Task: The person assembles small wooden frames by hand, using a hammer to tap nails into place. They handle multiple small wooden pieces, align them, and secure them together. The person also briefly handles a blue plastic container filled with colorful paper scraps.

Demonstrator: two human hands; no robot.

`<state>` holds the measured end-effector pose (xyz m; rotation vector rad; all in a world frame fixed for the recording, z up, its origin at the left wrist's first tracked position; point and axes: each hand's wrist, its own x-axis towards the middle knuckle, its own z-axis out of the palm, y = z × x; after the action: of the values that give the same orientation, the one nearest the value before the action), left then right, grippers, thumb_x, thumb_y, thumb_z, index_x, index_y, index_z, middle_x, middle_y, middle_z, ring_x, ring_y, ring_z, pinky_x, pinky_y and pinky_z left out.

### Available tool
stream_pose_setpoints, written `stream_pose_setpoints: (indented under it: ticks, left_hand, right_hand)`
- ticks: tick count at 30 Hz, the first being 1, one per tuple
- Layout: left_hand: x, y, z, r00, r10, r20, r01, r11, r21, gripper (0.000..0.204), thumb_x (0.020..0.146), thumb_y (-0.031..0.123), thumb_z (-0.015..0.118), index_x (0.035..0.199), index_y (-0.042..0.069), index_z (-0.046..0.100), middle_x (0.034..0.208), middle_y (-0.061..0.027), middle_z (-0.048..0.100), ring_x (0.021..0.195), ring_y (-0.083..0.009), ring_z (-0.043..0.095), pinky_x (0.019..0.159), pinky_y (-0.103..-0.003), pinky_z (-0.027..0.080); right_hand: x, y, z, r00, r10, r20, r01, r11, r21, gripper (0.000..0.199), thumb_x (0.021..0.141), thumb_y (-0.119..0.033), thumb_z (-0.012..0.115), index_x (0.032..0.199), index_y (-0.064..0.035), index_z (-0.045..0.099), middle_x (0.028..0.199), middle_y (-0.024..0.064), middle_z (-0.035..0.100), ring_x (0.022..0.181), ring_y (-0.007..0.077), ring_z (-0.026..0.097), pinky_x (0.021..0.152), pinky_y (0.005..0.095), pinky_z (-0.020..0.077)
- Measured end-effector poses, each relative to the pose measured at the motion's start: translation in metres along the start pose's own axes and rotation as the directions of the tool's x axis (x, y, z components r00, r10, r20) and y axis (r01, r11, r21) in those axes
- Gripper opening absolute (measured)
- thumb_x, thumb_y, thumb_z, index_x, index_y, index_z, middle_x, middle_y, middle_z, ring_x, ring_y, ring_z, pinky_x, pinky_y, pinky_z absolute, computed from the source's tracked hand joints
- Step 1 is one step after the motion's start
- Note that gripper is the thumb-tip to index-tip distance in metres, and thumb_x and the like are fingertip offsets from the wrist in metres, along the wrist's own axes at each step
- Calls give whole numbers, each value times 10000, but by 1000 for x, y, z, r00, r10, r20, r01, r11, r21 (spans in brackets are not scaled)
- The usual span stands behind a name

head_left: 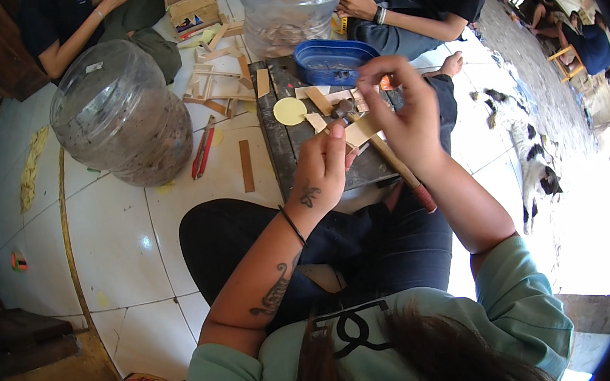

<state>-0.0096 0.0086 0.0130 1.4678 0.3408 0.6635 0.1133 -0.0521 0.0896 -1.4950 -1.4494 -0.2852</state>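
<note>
left hand (321, 167) — closed on a light wooden piece (364, 131), above a dark low bench (288, 160); right hand (412, 118) — raised just beside the piece, apart from the left, curled and blurred, grip impossible to tell; on the bench: hammer (397, 166), other wooden pieces (319, 101), pale yellow disc (289, 112); at its far edge, blue tub (332, 71); on the tiled floor (122, 220), left: red tool (203, 153), brown strip (246, 166), clear jar (126, 129)

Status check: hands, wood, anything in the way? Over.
Left hand gripping wood. Right hand raised beside it, blurred, grip unclear. Hammer close by, possibly in the way.
</note>
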Motion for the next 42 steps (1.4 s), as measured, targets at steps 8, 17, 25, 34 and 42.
stream_pose_setpoints:
  ticks: [8,17,25,34,42]
  left_hand:
    - [-4,4,2,1000,20,13,-20,1000,-11,483,999,366,305,1027,-41,564,686,-34,568,578,-72,470,562,-217,395]
    - [-2,4,-4,997,74,25,-73,997,-9,476,1000,374,292,931,-12,561,649,-9,514,564,-68,450,528,-222,363]
    - [-1,7,-2,997,73,26,-73,997,-25,478,1002,383,281,863,15,552,615,6,486,556,-64,431,520,-222,345]
    - [1,3,2,1000,7,-15,-8,999,-47,473,1003,391,298,936,7,565,610,7,482,545,-65,437,512,-223,349]
    - [4,-4,0,1000,23,8,-23,999,-30,456,1001,381,316,859,17,552,614,3,486,536,-66,439,504,-216,358]
  right_hand:
    - [-19,-22,-30,913,281,295,-356,902,245,99,778,49,647,857,-8,630,868,51,641,789,108,578,714,226,416]
    - [-18,-22,-21,947,143,288,-197,966,166,85,720,52,672,778,-5,647,801,92,671,748,183,661,700,279,506]
    - [-13,-24,-22,945,96,313,-148,978,148,94,708,68,656,767,-4,638,784,93,664,741,190,661,691,286,508]
    - [-10,-23,-23,947,35,319,-56,997,58,130,672,77,651,762,-16,653,786,90,664,794,223,646,748,311,484]
    - [-10,-17,-26,939,102,329,-158,977,146,130,699,94,622,787,-2,620,803,77,635,794,181,613,762,280,460]
